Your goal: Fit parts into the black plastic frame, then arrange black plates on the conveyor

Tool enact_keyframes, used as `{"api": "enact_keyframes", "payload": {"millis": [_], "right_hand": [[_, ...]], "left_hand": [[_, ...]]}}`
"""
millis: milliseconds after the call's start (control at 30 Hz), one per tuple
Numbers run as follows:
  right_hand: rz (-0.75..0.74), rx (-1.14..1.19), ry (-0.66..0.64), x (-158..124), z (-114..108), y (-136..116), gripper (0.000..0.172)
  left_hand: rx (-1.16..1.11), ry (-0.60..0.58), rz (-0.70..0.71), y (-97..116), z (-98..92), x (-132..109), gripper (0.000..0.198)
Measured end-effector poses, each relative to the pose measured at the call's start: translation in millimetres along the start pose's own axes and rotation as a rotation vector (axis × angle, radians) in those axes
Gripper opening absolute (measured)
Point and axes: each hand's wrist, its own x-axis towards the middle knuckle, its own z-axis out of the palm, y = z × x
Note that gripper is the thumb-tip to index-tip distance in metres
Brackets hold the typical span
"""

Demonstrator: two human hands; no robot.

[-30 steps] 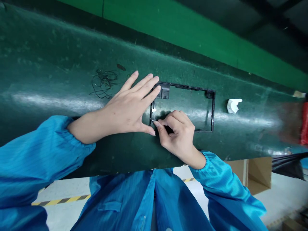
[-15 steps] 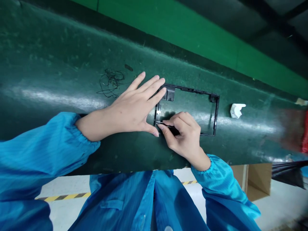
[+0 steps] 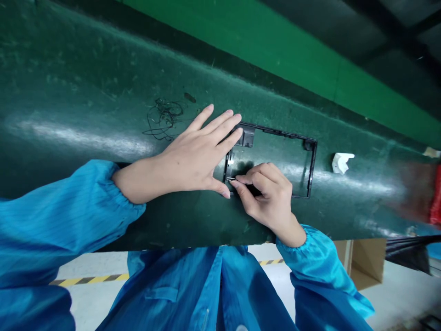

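A thin black rectangular frame (image 3: 313, 168) lies flat on the green bench. My left hand (image 3: 191, 158) is spread palm down over its left end, fingertips at the upper left corner and thumb near the lower left. Pinched in my right hand (image 3: 270, 195) is a slim pair of tweezers (image 3: 233, 179), its tips at the inner side of the frame's left bar. A dark block (image 3: 247, 137) sits inside the upper left corner. Whether the tips grip anything is too small to tell.
Left of the frame lies a tangle of thin black wire (image 3: 167, 112), with a small dark piece (image 3: 189, 97) beside it. On the right are a crumpled white piece (image 3: 342, 162) and something red (image 3: 436, 195). A cardboard box (image 3: 367, 264) stands below the bench (image 3: 193, 223).
The bench and everything on it sit slightly further right in view. Both hands keep nearly the same pose, with the tweezer tips still at the left bar.
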Motion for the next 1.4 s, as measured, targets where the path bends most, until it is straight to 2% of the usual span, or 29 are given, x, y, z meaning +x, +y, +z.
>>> {"api": "enact_keyframes", "payload": {"millis": [233,467,600,733,1100,1400], "right_hand": [[-0.012,-0.041,-0.004,6.1,-1.8,3.6,0.016],[-0.052,-0.042,-0.004,14.7,-19.2,15.3,0.012],[-0.114,-0.043,-0.072,19.6,-24.9,17.6,0.012],[-0.177,-0.022,-0.136,16.0,-18.4,19.8,0.012],[-0.193,-0.024,-0.069,8.3,-7.6,20.8,0.009],[-0.083,-0.065,-0.062,5.3,-5.6,2.9,0.01]], "left_hand": [[0.009,-0.013,-0.016,3.2,-3.5,1.5,0.115],[0.008,-0.009,-0.02,5.4,-4.8,1.8,0.118],[0.021,-0.008,-0.013,4.5,-4.3,0.7,0.118],[0.016,-0.018,-0.027,5.1,-4.2,1.1,0.117],[-0.024,-0.044,-0.061,8.2,-6.9,1.2,0.108],[-0.075,-0.038,-0.069,7.2,-6.1,1.8,0.103]]}}
